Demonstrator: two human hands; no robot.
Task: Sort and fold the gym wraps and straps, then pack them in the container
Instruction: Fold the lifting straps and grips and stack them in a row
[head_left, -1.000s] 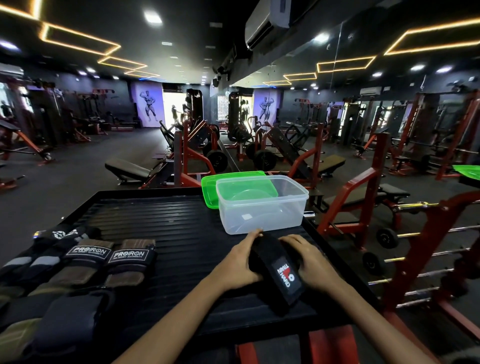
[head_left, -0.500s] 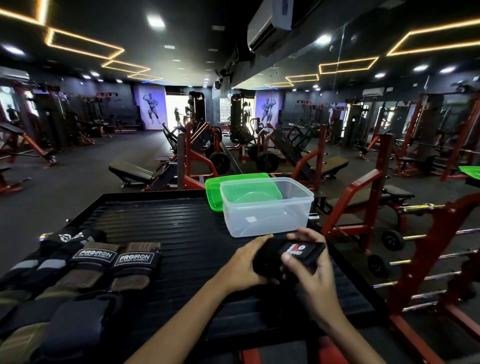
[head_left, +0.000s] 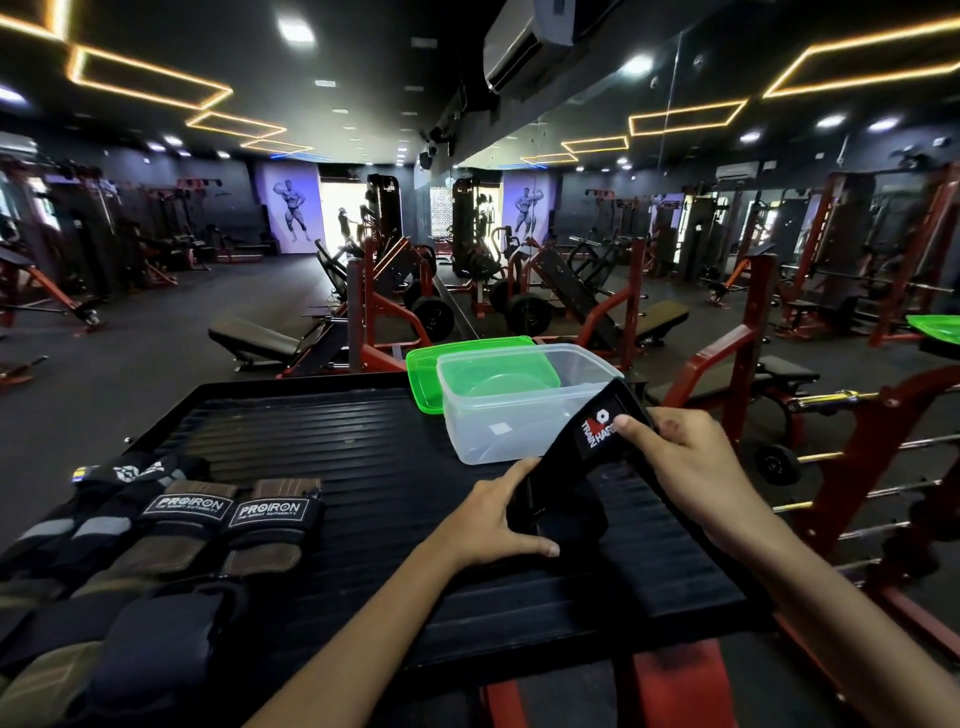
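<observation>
Nearest, at the left edge of the ribbed black platform (head_left: 322, 462), a row of wraps and padded straps (head_left: 156, 540) is laid out, two tagged PROIRON. Further in, a black TRAIN HARD wrap (head_left: 582, 467) is stretched between both hands, long axis running diagonally from near-left up to far-right, logo end pointed at the container. Its lower end is pressed to the platform by the left hand (head_left: 493, 525), fingers spread over it. The upper end is pinched by the right hand (head_left: 675, 462), thumb on the logo, right against the clear container (head_left: 498, 410). Behind that, a green lid (head_left: 423, 374) is leaned.
</observation>
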